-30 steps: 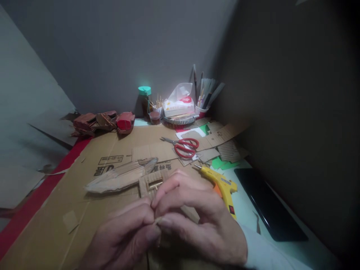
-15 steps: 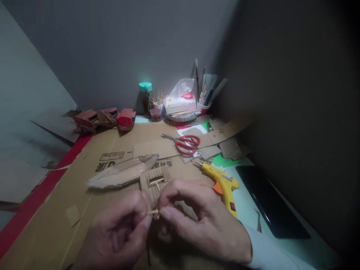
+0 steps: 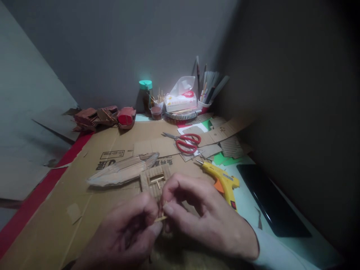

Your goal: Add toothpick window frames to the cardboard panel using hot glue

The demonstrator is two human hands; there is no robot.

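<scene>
A short thin wooden stick (image 3: 160,219) is pinched between the fingertips of both hands. My left hand (image 3: 126,228) is closed on its left end, and my right hand (image 3: 199,213) grips the right end, where the fingers cover it. Just beyond the fingertips lies a small corrugated cardboard frame (image 3: 144,180) with thin sticks across its opening; my hands hide its lower part. Behind it, to the left, rests a boat-shaped cardboard piece (image 3: 120,170). A yellow glue gun (image 3: 222,178) lies beside my right hand, its nozzle pointing up and left.
Red-handled scissors (image 3: 188,142) lie on cardboard strips (image 3: 222,133). A black tablet-like slab (image 3: 272,198) is at the right. Along the back stand a lidded bottle (image 3: 145,95), a tissue pack (image 3: 181,101), and a cup of brushes and sticks (image 3: 204,106). Reddish cardboard pieces (image 3: 95,120) sit back left.
Both hands have shifted slightly to the right with the stick, the left more than the right. The stick now tilts slightly, and the fingertips are closer together.
</scene>
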